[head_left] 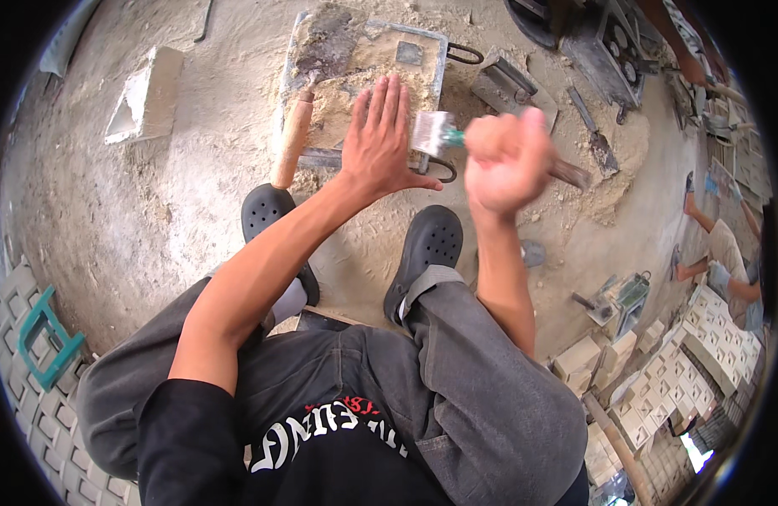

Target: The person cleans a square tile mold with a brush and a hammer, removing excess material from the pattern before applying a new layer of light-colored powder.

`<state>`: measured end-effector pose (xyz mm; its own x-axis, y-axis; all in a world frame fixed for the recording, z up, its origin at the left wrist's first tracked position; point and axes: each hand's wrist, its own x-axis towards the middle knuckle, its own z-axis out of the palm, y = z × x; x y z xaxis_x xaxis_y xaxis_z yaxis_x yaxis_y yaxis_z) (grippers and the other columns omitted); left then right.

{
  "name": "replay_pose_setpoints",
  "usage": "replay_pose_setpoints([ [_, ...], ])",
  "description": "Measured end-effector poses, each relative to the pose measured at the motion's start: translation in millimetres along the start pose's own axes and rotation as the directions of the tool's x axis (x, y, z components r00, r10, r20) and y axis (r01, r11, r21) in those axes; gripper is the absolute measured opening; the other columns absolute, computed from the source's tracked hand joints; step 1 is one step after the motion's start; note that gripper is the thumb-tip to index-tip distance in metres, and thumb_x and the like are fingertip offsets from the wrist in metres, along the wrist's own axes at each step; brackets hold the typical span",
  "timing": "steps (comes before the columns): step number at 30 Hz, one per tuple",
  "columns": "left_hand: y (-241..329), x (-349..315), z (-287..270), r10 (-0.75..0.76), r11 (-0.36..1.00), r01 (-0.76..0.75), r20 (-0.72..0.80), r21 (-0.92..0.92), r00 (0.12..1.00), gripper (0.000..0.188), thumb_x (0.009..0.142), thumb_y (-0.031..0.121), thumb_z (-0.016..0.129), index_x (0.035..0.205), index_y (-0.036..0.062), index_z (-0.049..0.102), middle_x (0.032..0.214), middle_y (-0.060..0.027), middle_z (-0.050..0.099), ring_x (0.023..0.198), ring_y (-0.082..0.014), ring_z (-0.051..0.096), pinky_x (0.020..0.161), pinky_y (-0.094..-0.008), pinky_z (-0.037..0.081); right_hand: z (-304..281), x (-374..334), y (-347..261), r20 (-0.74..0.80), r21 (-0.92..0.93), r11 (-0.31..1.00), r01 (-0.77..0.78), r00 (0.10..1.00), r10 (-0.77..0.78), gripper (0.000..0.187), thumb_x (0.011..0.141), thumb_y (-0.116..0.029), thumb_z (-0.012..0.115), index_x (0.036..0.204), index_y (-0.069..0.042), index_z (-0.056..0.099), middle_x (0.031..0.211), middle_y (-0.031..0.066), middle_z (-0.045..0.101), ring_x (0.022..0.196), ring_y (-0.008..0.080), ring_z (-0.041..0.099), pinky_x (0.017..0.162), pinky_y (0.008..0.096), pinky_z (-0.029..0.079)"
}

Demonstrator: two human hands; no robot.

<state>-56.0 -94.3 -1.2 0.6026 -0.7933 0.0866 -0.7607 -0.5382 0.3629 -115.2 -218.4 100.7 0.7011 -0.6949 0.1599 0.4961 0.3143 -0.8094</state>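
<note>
My left hand lies flat, palm down and fingers stretched, over a rectangular metal mould filled with pale, crumbly sandy material. Clenched in a fist, my right hand grips a brush with a whitish, flat head and a green part beside it; its brown handle end sticks out past the fist. Motion blurs this hand. The brush head points left, close to my left fingers. A thick wooden handle leans at the mould's left edge. Dark wire loops stick out from the mould's right side.
A dusty trowel and a metal box-shaped piece lie to the right. A pale hollow block sits at the far left. Patterned blocks are stacked at the lower right. Another person crouches at the right edge.
</note>
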Motion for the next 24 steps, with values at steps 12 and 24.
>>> replay_pose_setpoints([
  [12,11.3,7.4,7.8,0.050,0.997,-0.050,-0.012,0.063,0.999,0.142,0.062,0.097,0.049,0.147,-0.0149,0.029,0.157,-0.0293,0.027,0.150,-0.0373,0.021,0.123,-0.0476,0.011,-18.7,21.3,-52.7,-0.186,-0.173,0.985,0.023,0.981,-0.056,0.051,0.100,-0.028,0.039,0.055,-0.016,0.022,0.046,-0.0015,0.022,0.042,0.0127,0.015,0.046,0.0320,0.021],
  [24,-8.0,2.1,-8.6,0.106,0.994,-0.106,0.028,-0.005,0.994,0.144,0.058,0.095,0.056,0.149,-0.0133,0.027,0.159,-0.0266,0.025,0.151,-0.0349,0.020,0.123,-0.0490,0.011,-36.4,9.6,-4.1,-0.144,-0.103,0.995,-0.009,0.990,-0.006,0.051,0.101,-0.019,0.044,0.053,-0.013,0.027,0.044,-0.0006,0.027,0.037,0.0118,0.021,0.040,0.0318,0.023],
])
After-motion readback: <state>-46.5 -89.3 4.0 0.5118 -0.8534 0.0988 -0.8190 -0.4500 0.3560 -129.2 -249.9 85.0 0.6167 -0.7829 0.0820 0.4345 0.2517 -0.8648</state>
